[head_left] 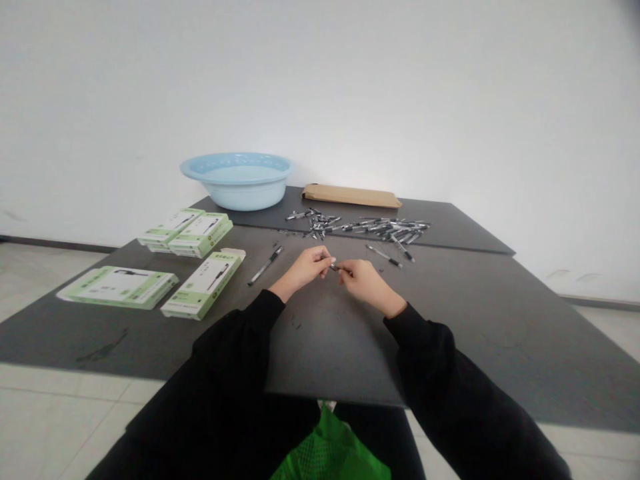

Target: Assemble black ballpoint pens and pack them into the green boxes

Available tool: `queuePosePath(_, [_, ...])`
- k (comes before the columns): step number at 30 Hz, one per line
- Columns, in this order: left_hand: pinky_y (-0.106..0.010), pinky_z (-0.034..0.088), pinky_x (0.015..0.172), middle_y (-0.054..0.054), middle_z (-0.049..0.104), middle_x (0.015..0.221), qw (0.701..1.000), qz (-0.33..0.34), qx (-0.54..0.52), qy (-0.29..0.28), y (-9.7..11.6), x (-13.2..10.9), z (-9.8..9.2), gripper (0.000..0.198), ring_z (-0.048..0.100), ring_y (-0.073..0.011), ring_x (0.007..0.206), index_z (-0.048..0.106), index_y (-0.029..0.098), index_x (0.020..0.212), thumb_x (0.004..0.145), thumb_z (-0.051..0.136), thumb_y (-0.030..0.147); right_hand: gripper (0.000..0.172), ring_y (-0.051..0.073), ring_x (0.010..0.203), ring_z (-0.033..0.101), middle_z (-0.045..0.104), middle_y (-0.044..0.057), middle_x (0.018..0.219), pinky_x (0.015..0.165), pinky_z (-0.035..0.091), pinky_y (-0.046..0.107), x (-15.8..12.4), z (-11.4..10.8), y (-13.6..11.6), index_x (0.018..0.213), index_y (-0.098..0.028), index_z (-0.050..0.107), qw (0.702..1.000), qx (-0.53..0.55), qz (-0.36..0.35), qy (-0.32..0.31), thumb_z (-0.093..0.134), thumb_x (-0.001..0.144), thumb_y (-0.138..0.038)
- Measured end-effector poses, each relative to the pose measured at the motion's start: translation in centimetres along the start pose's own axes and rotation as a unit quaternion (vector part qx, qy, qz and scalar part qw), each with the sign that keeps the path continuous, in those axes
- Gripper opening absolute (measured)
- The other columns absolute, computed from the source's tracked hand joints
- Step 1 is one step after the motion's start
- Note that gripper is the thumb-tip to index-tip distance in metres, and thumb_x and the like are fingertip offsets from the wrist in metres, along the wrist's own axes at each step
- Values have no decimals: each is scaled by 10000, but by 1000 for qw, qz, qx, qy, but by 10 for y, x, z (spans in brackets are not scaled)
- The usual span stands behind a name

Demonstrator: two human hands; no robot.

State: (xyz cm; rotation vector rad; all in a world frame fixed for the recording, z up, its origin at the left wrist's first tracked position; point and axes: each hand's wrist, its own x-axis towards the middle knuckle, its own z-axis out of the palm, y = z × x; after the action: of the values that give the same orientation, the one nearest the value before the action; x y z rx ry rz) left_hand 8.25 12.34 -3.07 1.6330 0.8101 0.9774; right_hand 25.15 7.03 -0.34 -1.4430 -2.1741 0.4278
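Note:
My left hand (pixel 307 268) and my right hand (pixel 369 283) meet above the middle of the table, fingertips pinched close together. Between them is a small dark and silvery pen part (pixel 333 267), mostly covered by the fingers, so its exact shape is unclear. Left of my left hand lies a single clear pen with a black grip (pixel 265 265). To the right, beyond my right hand, another pen (pixel 384 256) lies by itself. Behind the hands spread a heap of clear and black pens (pixel 395 230) and a pile of smaller pen pieces (pixel 316 222).
Several green-and-white pen boxes (pixel 204 283) lie on the left of the dark table (pixel 475 333). A light blue basin (pixel 245 190) stands at the back left, with a flat brown cardboard package (pixel 351 195) to its right. The white wall rises behind.

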Motion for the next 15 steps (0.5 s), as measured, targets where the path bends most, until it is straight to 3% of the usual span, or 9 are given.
queuePosePath(7, [-211, 388, 527, 56, 524, 536, 999, 1, -46, 27, 5, -1, 0, 319, 485, -79, 477, 491, 180, 720, 811, 620, 457, 241, 135, 603, 577, 687, 33, 688, 642, 372, 220, 0, 3, -1, 751, -167, 681, 998, 44, -4, 54, 467, 853, -123])
queuePosePath(15, [-205, 357, 509, 54, 512, 507, 1000, 11, 7, 21, 3, -1, -2, 315, 462, -79, 465, 519, 173, 707, 787, 647, 449, 259, 168, 679, 630, 707, 65, 705, 665, 370, 234, -2, 3, -3, 721, -168, 680, 999, -13, -13, 33, 466, 858, -117])
